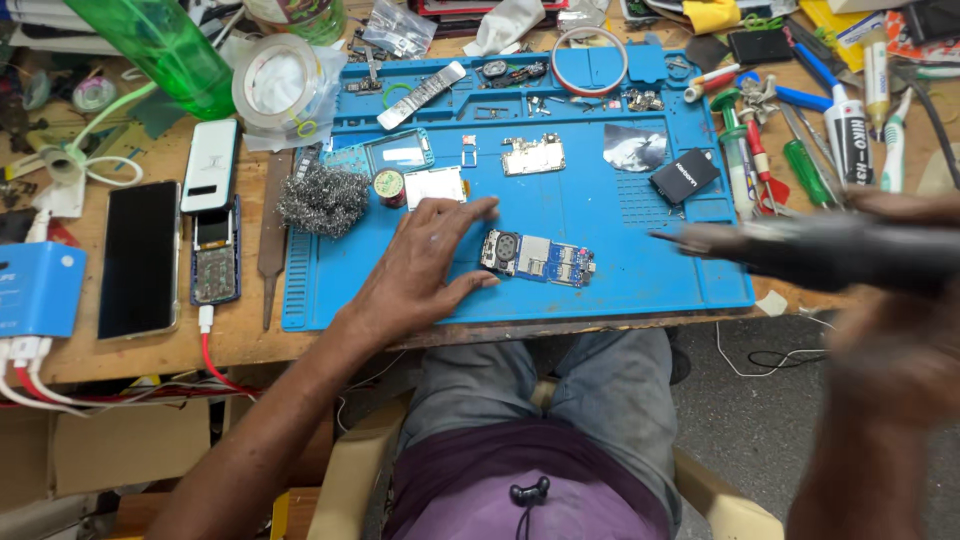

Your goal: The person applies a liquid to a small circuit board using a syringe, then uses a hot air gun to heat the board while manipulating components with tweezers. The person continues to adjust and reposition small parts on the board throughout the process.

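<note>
Phone circuit board (pixel 537 258) lies flat on the blue work mat (pixel 600 215), at about 6 o'clock of the mat's middle, near its front edge; a round speaker part sits at the board's 9 o'clock end, metal card slots toward its 3 o'clock end.

Left hand (pixel 425 265) rests palm-down on the mat at 9 o'clock of the board; fingers spread and open, gripping nothing; the thumb tip touches or nearly touches the board's left end, the index finger points toward 1 o'clock above it.

Right hand (pixel 890 300), blurred, is closed round the dark handle of a hot-air tool (pixel 800 248); the tool's nozzle points toward 9 o'clock and hovers over the mat's right part, at 3 o'clock of the board and apart from it.

On the mat, at 12 o'clock of the board: a second bare board (pixel 533 154); at 11 o'clock: a small metal-backed display (pixel 434 186) and a round red tin (pixel 389 186); at 2 o'clock: a small black battery (pixel 685 176).

A wad of steel wool (pixel 322 200) lies at the mat's left edge; beyond it on the wooden desk (pixel 250 330), at 9 o'clock: an opened keypad phone (pixel 215 255), a white power bank (pixel 211 165), a black smartphone (pixel 139 258) face-up.

At 2 o'clock, off the mat: screwdrivers (pixel 805 165) and tubes in a loose row.
</note>
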